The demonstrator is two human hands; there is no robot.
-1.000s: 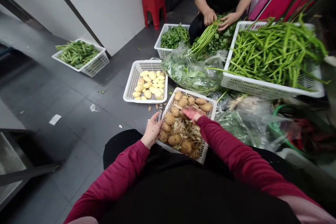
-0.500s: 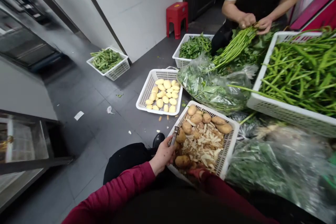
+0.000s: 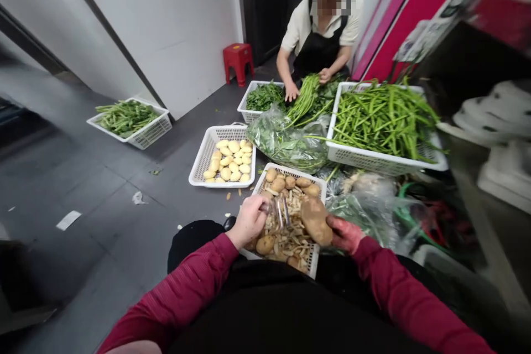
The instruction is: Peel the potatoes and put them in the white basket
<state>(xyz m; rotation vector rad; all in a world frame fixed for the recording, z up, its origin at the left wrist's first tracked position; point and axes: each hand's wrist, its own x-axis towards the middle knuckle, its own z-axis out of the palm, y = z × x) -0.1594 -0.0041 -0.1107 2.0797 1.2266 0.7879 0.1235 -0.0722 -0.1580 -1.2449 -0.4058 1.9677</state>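
My left hand (image 3: 251, 220) is closed around a metal peeler (image 3: 282, 211), whose head is smeared by motion. In my right hand (image 3: 347, 234), which looks reddish, is a large unpeeled potato (image 3: 316, 220), lifted above the near basket. That white basket (image 3: 314, 263) holds several brown potatoes (image 3: 279, 183) along its edges and a heap of peelings (image 3: 296, 246) in the middle. The peeler and the held potato are apart. Just beyond, a second white basket (image 3: 194, 168) contains peeled yellow potatoes (image 3: 232, 161).
A co-worker (image 3: 319, 38) handles green stems (image 3: 306, 100) across from me. A large basket of green stalks (image 3: 379, 119) and plastic bags of greens (image 3: 286, 141) stand at the right. Farther off are a basket of cut greens (image 3: 126, 118) and a red stool (image 3: 238, 62).
My right hand has come up out of the near basket with a large potato. My left hand has turned the peeler toward it. The view has swung right, and the co-worker's hands have moved apart.
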